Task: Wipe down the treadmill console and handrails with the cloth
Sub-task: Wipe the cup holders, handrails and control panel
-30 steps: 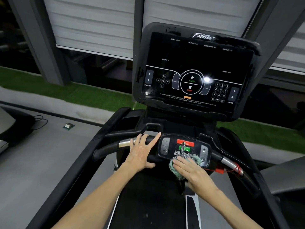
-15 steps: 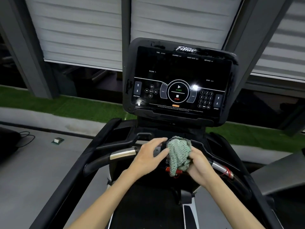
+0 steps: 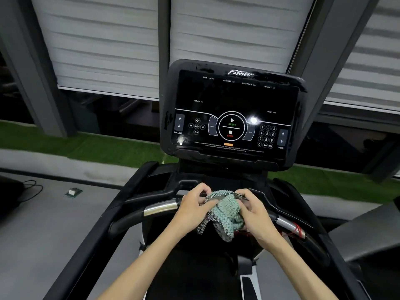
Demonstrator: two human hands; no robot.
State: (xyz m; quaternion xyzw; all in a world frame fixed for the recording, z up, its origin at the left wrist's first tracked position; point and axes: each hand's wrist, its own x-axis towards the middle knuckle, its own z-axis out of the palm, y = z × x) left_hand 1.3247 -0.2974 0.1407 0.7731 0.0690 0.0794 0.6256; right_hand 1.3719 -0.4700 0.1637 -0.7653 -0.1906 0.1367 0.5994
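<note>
A black treadmill console with a dark screen and lit button markings stands in front of me. Below it runs a black handrail bar with chrome grip sections on the left and right. Both hands hold a bunched teal and grey-checked cloth above the middle of the bar, hiding the small control panel there. My left hand pinches the cloth's left edge. On the cloth's right side, my right hand grips it.
Black side rails slope down on both sides of me. A red safety cord wraps the right grip. Grey floor, a small box and a cable lie left. Artificial grass and shuttered windows are behind.
My right hand lifted the cloth off the lower control panel, and my left hand left the handrail and took hold of the cloth. The view has tilted upward.
</note>
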